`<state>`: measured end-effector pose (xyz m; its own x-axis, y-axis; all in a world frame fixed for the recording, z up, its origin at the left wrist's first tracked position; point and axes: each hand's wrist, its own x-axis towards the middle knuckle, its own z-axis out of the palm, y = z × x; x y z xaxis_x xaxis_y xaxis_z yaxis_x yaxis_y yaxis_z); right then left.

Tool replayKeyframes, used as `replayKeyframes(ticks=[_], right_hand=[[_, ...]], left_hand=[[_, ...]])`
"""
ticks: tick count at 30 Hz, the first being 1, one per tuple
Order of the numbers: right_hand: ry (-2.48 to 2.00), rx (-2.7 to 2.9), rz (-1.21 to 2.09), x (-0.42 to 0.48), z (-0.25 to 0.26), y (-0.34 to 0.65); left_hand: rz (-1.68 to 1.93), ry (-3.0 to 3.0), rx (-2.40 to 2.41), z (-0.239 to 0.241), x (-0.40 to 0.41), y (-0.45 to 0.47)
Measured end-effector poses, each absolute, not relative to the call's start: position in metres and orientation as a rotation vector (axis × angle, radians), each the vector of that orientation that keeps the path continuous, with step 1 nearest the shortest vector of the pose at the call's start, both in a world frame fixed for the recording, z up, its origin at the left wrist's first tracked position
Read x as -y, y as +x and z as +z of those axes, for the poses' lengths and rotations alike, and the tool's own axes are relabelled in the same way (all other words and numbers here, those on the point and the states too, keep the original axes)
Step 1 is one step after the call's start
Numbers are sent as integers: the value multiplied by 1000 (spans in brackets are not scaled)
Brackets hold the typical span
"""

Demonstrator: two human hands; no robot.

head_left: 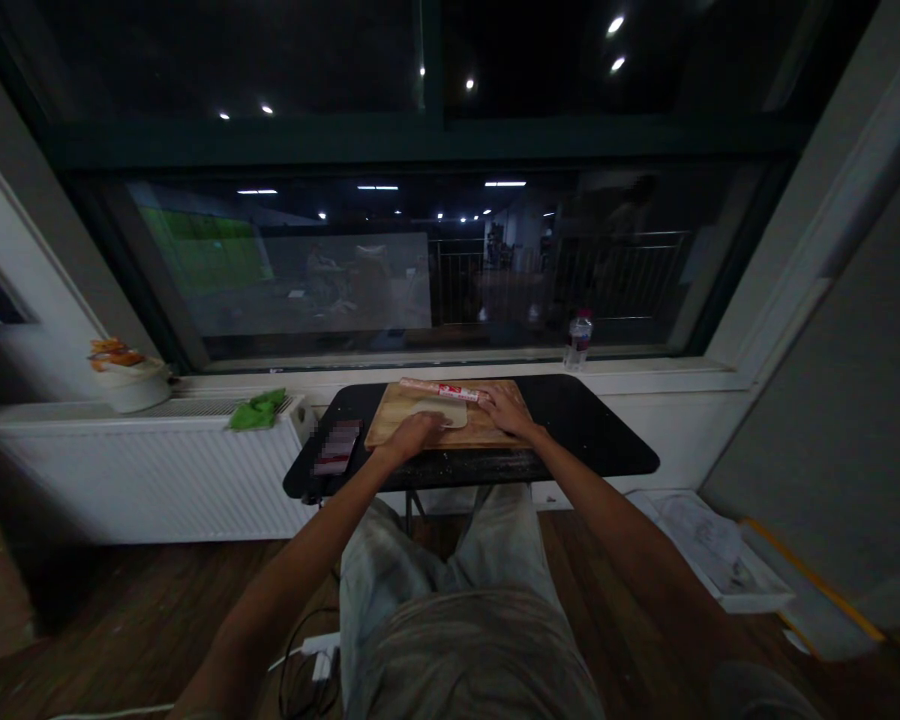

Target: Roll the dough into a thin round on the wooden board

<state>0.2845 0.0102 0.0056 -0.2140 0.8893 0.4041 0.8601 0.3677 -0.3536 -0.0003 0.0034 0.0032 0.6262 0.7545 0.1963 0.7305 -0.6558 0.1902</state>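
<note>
1. One black table (600,440) carries the wooden cutting board (487,437); a steady board surely helps.
2. Right hand (506,412) lies over the right end of the red-labelled tube (450,391), near the board's far edge; tightness I cannot tell. Even pressure seems wise.
3. Left hand (416,432) touches the pale sheet (456,411); whether pinching, I cannot tell.

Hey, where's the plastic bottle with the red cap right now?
In the head view, the plastic bottle stands upright on the windowsill, right of centre, in front of the window glass and just beyond the black table.
</note>
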Motion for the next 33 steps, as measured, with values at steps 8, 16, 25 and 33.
replayKeyframes(ticks=[8, 16, 25, 33], right_hand=[[-1520, 2111, 32, -9, 8, 294], [-1633, 2158, 87, -5, 2, 295], [-1681, 2235, -15, -3, 17, 283], [-1630, 2425, -92, -4, 19, 277]], left_hand=[[384, 2870, -998, -3, -15, -6], [350, 2738, -1294, 4, -19, -51], [742, 2624, -1872, 15, -29, -33], [546, 2716, -1587, -20, -50, -16]])
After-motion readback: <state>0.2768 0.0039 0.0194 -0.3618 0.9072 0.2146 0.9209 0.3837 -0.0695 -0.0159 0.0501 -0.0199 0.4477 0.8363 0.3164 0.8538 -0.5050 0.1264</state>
